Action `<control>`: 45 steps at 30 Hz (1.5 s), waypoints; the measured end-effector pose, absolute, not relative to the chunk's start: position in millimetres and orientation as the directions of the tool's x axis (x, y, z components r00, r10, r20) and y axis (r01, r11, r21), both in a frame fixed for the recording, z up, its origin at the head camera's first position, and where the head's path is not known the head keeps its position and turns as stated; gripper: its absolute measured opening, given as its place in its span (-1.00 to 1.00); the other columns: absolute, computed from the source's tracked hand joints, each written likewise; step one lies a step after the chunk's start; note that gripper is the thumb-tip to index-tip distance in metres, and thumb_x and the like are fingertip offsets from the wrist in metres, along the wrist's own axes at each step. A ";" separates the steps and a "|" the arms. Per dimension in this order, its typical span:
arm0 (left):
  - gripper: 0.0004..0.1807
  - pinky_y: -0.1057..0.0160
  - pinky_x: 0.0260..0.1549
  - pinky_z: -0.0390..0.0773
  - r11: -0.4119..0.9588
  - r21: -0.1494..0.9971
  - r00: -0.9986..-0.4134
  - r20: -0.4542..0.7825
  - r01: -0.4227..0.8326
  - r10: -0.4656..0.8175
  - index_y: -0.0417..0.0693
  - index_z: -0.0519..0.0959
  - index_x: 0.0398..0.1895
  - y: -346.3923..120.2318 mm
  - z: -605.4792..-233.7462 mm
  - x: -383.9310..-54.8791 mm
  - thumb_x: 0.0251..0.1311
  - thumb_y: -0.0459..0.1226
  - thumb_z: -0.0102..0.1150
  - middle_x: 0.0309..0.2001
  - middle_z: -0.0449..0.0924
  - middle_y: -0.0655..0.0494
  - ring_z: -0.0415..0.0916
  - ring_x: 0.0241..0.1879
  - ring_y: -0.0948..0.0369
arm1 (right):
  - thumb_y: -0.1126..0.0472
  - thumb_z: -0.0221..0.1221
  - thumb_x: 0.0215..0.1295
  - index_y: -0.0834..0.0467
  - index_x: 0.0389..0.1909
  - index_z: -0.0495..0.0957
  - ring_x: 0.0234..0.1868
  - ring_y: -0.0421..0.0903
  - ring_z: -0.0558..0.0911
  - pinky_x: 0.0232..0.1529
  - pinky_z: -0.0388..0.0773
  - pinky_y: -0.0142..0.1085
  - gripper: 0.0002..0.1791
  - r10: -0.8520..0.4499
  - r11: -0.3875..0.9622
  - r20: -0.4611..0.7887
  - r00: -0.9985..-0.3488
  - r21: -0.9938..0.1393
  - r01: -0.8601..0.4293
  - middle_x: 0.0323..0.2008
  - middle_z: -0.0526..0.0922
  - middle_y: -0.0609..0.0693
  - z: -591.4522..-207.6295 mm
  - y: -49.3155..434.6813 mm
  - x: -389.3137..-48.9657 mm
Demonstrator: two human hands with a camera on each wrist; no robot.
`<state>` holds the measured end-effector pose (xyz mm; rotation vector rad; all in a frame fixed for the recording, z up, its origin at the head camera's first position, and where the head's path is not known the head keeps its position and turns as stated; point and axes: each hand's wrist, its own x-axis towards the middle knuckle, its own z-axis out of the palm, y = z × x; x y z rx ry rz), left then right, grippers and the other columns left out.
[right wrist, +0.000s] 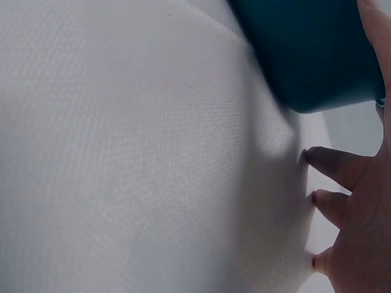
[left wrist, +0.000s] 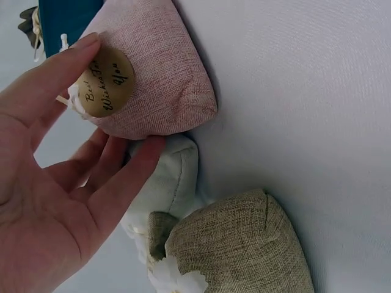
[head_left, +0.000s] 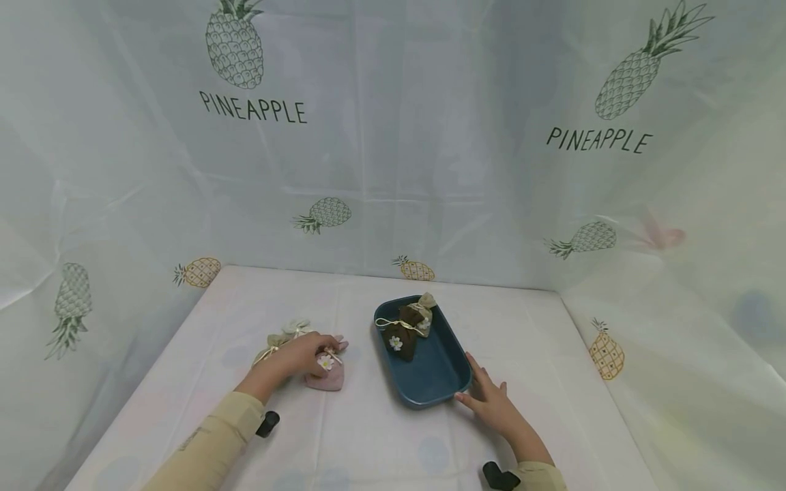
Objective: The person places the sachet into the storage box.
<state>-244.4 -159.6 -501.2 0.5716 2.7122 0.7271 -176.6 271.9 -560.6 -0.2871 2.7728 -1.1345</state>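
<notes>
A small pink cloth pouch (left wrist: pixel 156 67) with a round paper tag is pinched between the thumb and fingers of my left hand (head_left: pixel 310 354). In the head view a white flower shows on it. Just under it in the left wrist view are a pale whitish pouch (left wrist: pixel 162 180) and a tan burlap pouch (left wrist: pixel 241 244) with a white flower. My right hand (head_left: pixel 494 406) touches the near right corner of a blue tray (head_left: pixel 432 389), fingers spread. Inside the tray's far end lie a dark brown pouch (head_left: pixel 400 339) and a beige pouch (head_left: pixel 425 314).
A white cloth (head_left: pixel 356 436) with faint coloured dots covers the table. Pineapple-printed curtains (head_left: pixel 393 150) hang behind it and at both sides. Black bands (head_left: pixel 267 424) sit at both wrists, beside beige sleeves (head_left: pixel 211 447).
</notes>
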 end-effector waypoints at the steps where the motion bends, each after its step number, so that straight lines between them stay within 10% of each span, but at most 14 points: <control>1: -0.43 0.11 -0.17 0.51 0.793 0.525 -0.883 -0.152 0.308 0.443 0.00 0.59 0.07 -159.5 -501.4 -243.9 -0.10 -0.32 0.55 -0.13 0.51 0.11 0.44 -0.18 0.19 | -0.17 0.22 0.27 -0.10 0.56 -0.13 0.44 0.34 -0.02 0.22 -0.49 0.43 -0.02 -0.226 0.701 -0.051 -0.973 -0.702 -0.126 0.48 0.08 0.17 -560.9 271.9 -176.9; 8: -0.61 0.11 -0.16 0.50 0.808 0.495 -0.890 -0.137 0.319 0.435 0.15 0.65 -0.19 -158.1 -502.6 -240.9 -0.12 -0.34 0.55 -0.21 0.50 0.17 0.46 -0.19 0.19 | -0.17 0.21 0.28 -0.11 0.56 -0.14 0.44 0.36 -0.03 0.21 -0.50 0.43 -0.03 -0.232 0.701 -0.047 -0.972 -0.701 -0.133 0.49 0.05 0.17 -562.3 271.9 -177.7; 45: -0.61 0.24 -0.35 0.47 0.675 0.529 -0.810 0.039 0.514 0.586 0.21 0.64 -0.27 -102.1 -465.5 -255.6 -0.16 -0.40 0.48 -0.32 0.42 0.24 0.36 -0.35 0.26 | -0.20 0.22 0.26 -0.08 0.56 -0.12 0.45 0.33 -0.04 0.24 -0.51 0.40 -0.01 -0.215 0.700 -0.079 -0.973 -0.707 -0.097 0.45 0.13 0.19 -562.7 274.1 -178.8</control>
